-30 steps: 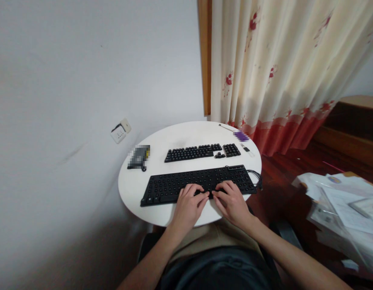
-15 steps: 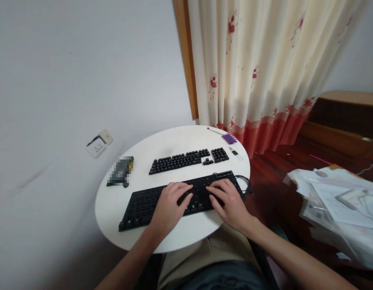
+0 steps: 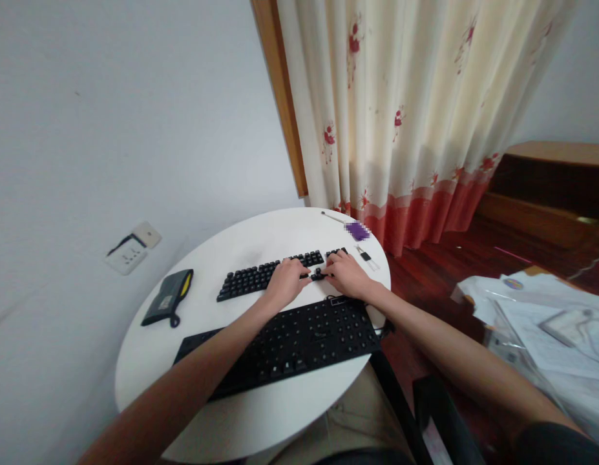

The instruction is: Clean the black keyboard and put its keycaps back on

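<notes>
A black keyboard (image 3: 323, 332) without its keycaps lies across the near part of the white round table (image 3: 260, 429). Behind it, loose black keycaps (image 3: 251, 278) are laid out in keyboard order. My left hand (image 3: 285, 283) reaches over the keyboard, thumb and index finger slightly apart at the left side of a small cluster of arrow keycaps (image 3: 318, 274). From the other side my right hand (image 3: 346, 276) comes to the same cluster, its fingers apart and partly covering the number pad keycaps (image 3: 336, 251). Whether the fingertips touch the keycaps is too small to tell.
A dark grey pouch-like item (image 3: 168, 297) with a yellow edge lies at the table's left. A wire keycap puller (image 3: 366, 256) and a blurred purple item (image 3: 358, 231) are at the right. Papers and plastic bags (image 3: 532, 323) lie beyond the table, right of my arm.
Both hands have moved forward from above the bare keyboard to the arrow keycaps behind it. The view has shifted, so the keyboard appears lower and closer.
</notes>
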`<state>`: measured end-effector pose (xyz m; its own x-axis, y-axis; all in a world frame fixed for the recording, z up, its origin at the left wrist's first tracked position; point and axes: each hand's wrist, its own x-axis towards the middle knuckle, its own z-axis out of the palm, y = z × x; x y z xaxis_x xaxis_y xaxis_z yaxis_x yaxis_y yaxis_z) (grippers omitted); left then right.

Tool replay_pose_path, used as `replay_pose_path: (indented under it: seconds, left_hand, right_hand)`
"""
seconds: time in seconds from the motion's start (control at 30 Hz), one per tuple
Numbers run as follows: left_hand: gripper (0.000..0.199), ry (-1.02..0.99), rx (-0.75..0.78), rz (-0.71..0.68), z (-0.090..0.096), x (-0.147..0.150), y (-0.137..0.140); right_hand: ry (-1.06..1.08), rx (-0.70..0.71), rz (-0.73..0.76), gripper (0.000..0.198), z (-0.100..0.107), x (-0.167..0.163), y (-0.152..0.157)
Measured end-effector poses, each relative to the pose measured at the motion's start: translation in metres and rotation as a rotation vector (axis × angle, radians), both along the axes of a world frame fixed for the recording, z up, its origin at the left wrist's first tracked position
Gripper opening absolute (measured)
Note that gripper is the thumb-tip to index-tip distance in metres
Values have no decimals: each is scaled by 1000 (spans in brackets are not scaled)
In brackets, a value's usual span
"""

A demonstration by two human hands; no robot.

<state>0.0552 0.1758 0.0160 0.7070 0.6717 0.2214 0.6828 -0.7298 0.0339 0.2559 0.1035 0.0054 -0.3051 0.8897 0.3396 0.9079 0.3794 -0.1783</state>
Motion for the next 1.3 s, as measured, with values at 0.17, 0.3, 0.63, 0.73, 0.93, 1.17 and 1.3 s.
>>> replay_pose_path:
  seconds: [0.17,0.3,0.63,0.73,0.93,1.17,1.3]
  left_hand:
    - [22,39,-5,7,-3,9,1]
    - [18,61,-8,10,-5,12,1]
    - [15,37,-48,-30,-6,8,-9]
    - [15,40,-57,-22,-7,8,-11]
    - [14,2,-106,-20,-8,3,-9]
    - [13,-126,-195,9,12,-17,-32]
    - [11,-208,-286,9,26,-32,-67]
  right_hand:
    - [-76,-37,22,21,-3,-3,8]
    - [-69,-34,26,19,-7,-5,13]
    - [-131,-7,86,18,-2,-12,16]
    - [-136,-18,97,17,-1,-14,16]
    - [-146,-16,133,17,0,-15,17]
    - [-65,-3,146,18,7,-11,9]
    - [-31,27,200,19,11,-12,-16]
